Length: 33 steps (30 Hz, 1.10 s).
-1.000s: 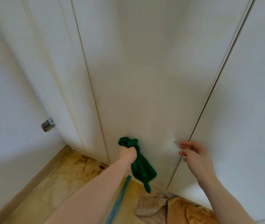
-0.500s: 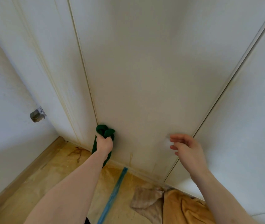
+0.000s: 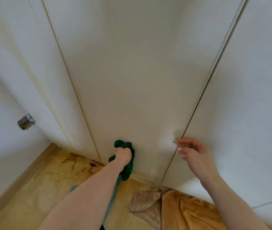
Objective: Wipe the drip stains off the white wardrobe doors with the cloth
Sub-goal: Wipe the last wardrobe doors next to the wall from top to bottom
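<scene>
Low in the centre of the head view, the left hand [image 3: 123, 156] has its grip clamped on the bunched green cloth [image 3: 126, 161], pressing it against the bottom of the middle wardrobe door [image 3: 132, 80], just above the floor [image 3: 32, 188]. Right of it the right hand [image 3: 194, 155] hovers with fingers loosely apart and holding nothing, close to the seam between that door and the right door [image 3: 251, 113]. Wiping of the lower panel looks under way; faint yellowish streaks near the door's bottom edge suggest the next stroke should run firmly across them.
</scene>
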Available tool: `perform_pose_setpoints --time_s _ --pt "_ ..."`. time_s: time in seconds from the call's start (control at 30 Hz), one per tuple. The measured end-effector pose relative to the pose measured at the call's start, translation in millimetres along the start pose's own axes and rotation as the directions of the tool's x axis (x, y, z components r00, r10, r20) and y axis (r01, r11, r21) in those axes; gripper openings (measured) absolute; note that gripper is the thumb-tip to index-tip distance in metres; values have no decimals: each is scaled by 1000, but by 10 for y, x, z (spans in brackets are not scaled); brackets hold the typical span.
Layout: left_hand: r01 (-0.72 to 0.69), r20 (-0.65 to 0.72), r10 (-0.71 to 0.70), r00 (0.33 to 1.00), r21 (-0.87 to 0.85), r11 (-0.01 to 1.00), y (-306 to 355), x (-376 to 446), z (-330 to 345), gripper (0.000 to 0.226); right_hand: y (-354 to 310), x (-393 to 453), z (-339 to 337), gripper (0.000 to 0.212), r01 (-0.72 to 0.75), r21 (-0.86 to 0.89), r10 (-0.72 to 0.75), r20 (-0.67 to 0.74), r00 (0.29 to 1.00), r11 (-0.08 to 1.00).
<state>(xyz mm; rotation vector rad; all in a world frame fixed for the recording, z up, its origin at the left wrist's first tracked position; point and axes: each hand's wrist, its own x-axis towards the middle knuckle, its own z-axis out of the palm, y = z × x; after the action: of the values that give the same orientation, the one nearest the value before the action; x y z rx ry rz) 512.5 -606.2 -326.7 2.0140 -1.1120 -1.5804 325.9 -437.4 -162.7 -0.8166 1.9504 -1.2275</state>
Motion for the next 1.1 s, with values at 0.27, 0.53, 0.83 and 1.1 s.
perform_pose_setpoints --time_s 0.27,0.53,0.83,1.1 --pt "32 328 10 945 -122 992 7 -641 766 44 65 -30 -235 33 11 5 -11 -17 1000 1000" --pt "131 517 -10 856 -199 971 163 -985 656 23 -69 -80 -128 33 17 37 -17 -6 1000 999" --pt "80 145 -6 989 -511 856 386 -704 -365 39 -180 -110 138 33 20 43 -21 38 999 999" --pt "-371 -338 220 915 -491 788 505 -409 -1091 60 -252 -95 292 33 32 46 -34 28 999 998"
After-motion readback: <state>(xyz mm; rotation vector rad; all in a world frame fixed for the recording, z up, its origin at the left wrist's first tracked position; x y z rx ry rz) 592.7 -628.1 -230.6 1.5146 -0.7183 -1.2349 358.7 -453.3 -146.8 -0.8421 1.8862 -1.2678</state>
